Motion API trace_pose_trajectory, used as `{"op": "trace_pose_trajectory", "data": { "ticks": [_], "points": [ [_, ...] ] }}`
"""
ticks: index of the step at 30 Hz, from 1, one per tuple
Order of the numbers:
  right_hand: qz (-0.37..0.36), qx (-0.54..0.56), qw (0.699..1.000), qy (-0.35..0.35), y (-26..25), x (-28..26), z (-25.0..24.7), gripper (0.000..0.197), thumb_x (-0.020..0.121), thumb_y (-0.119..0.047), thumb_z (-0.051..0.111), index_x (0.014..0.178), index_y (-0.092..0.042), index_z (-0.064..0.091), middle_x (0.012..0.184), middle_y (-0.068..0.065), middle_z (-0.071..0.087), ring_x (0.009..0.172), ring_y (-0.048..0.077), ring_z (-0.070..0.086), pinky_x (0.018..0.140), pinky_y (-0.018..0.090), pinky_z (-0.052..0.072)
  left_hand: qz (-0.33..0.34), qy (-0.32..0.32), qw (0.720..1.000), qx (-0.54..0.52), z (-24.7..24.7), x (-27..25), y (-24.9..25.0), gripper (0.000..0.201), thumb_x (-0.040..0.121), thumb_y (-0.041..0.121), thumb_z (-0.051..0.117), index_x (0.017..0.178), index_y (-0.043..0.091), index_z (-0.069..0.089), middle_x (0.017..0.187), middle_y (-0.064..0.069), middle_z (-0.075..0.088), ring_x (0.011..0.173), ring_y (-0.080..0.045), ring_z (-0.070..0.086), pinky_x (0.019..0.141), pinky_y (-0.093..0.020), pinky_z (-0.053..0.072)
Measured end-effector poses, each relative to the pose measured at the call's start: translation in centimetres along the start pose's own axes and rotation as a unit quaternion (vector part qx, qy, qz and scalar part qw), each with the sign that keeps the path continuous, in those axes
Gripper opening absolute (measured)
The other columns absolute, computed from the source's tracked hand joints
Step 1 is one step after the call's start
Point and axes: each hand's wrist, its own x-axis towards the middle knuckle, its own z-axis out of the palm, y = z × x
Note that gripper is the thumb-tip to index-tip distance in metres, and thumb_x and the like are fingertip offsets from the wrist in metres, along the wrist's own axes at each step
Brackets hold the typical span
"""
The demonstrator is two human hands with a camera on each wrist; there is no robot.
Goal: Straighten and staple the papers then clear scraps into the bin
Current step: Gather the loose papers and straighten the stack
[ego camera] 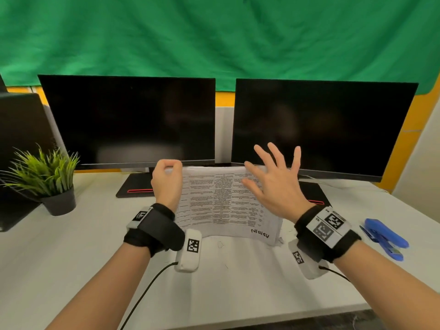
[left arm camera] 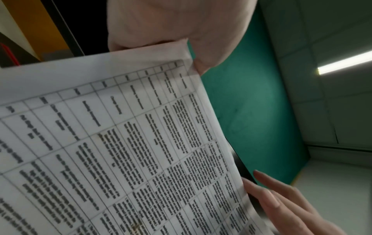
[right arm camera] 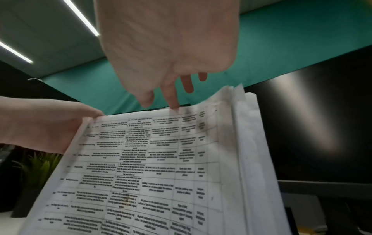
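A stack of printed papers (ego camera: 219,201) with tables stands tilted on the white desk (ego camera: 71,258), its lower edge on the desktop. My left hand (ego camera: 166,179) grips the stack's upper left corner, fingers curled over the top edge. In the left wrist view the papers (left arm camera: 120,143) fill the frame beneath that hand (left arm camera: 173,31). My right hand (ego camera: 273,177) is spread open at the stack's upper right, fingers straight. In the right wrist view its fingertips (right arm camera: 174,104) reach the top edge of the papers (right arm camera: 151,167), whose sheets are fanned unevenly at the right. A blue stapler (ego camera: 385,236) lies to the right.
Two dark monitors (ego camera: 128,120) (ego camera: 319,127) stand close behind the papers. A potted green plant (ego camera: 47,179) sits at the left of the desk. Small scraps (ego camera: 221,245) lie on the desk below the stack. A black device (ego camera: 19,151) is at far left.
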Motion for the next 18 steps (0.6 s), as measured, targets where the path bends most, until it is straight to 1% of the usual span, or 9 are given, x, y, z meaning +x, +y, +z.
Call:
{"op": "trace_pose_trajectory", "data": {
  "ticks": [3,5,7,9,10,12,14,16,18],
  "points": [
    [0.027,0.007,1.0,-0.007,-0.3,0.1,-0.2,0.041,0.095,-0.042,0.036,0.129,-0.026,0.053,0.152,0.003,0.035,0.147,0.024,0.016,0.106,0.056,-0.025,0.016,-0.016,1.0,0.008,-0.1,0.4,-0.5,0.014,0.095,0.023,0.048,0.104,0.015,0.055,0.106,-0.002,0.052,0.095,-0.015,0.051,0.073,-0.023,0.044],
    [0.026,0.032,0.998,-0.041,-0.7,0.3,-0.1,0.044,0.096,-0.036,0.037,0.139,-0.025,0.04,0.148,0.0,0.04,0.145,0.02,0.021,0.108,0.056,-0.023,0.034,-0.023,0.999,0.005,-0.1,0.5,-0.5,0.023,0.096,0.022,0.046,0.113,0.01,0.057,0.107,0.0,0.051,0.088,-0.01,0.05,0.065,-0.016,0.038],
    [0.016,0.048,0.997,-0.063,-1.1,0.6,0.1,0.048,0.097,-0.036,0.035,0.144,-0.028,0.03,0.135,-0.001,0.05,0.136,0.02,0.035,0.108,0.054,-0.022,0.045,-0.022,0.999,0.005,0.0,0.6,-0.4,0.024,0.097,0.021,0.045,0.114,0.01,0.058,0.106,0.001,0.051,0.085,-0.007,0.05,0.066,-0.015,0.038],
    [0.017,0.039,0.996,-0.075,-1.3,0.8,0.3,0.044,0.097,-0.038,0.033,0.141,-0.031,0.033,0.122,0.0,0.052,0.124,0.02,0.043,0.111,0.056,-0.016,0.043,-0.026,0.998,0.023,-0.2,0.8,-0.5,0.02,0.096,0.024,0.046,0.106,0.012,0.059,0.102,0.0,0.053,0.091,-0.013,0.05,0.075,-0.02,0.044],
    [0.023,0.037,0.996,-0.079,-1.3,0.9,0.3,0.04,0.097,-0.037,0.033,0.136,-0.03,0.038,0.119,0.001,0.051,0.12,0.02,0.044,0.112,0.057,-0.012,0.037,-0.031,0.998,0.044,-0.3,0.8,-0.5,0.018,0.096,0.027,0.046,0.099,0.014,0.058,0.099,-0.001,0.054,0.093,-0.014,0.05,0.083,-0.028,0.047],
    [0.029,0.041,0.996,-0.08,-1.2,0.9,0.4,0.03,0.097,-0.035,0.033,0.123,-0.028,0.045,0.114,0.0,0.052,0.116,0.019,0.046,0.114,0.057,-0.009,0.045,-0.026,0.987,0.152,-0.4,0.9,-0.5,0.028,0.096,0.037,0.04,0.086,0.017,0.056,0.098,-0.005,0.056,0.097,-0.019,0.052,0.096,-0.044,0.042],
    [0.029,0.056,0.995,-0.08,-1.3,0.9,0.6,0.025,0.097,-0.033,0.032,0.116,-0.026,0.047,0.113,-0.003,0.054,0.115,0.018,0.047,0.114,0.057,-0.009,0.109,0.014,0.944,0.31,-0.2,0.4,-0.1,0.038,0.096,0.044,0.033,0.082,0.018,0.058,0.111,-0.005,0.051,0.113,-0.022,0.047,0.107,-0.048,0.026],
    [0.032,0.076,0.993,-0.08,-1.4,1.0,0.9,0.025,0.098,-0.032,0.032,0.117,-0.026,0.047,0.114,-0.003,0.055,0.116,0.018,0.048,0.114,0.056,-0.009,0.247,0.03,0.88,0.405,0.7,-0.7,0.8,0.038,0.094,0.045,0.034,0.094,0.02,0.063,0.123,-0.002,0.049,0.125,-0.021,0.042,0.113,-0.049,0.01],
    [0.046,0.089,0.992,-0.079,-1.4,1.1,1.0,0.033,0.097,-0.033,0.034,0.128,-0.026,0.043,0.118,0.0,0.053,0.118,0.02,0.046,0.114,0.055,-0.008,0.361,-0.066,0.821,0.437,2.4,-1.9,2.0,0.042,0.093,0.045,0.035,0.118,0.02,0.057,0.132,-0.001,0.05,0.13,-0.018,0.042,0.117,-0.048,0.004]
  ]
}}
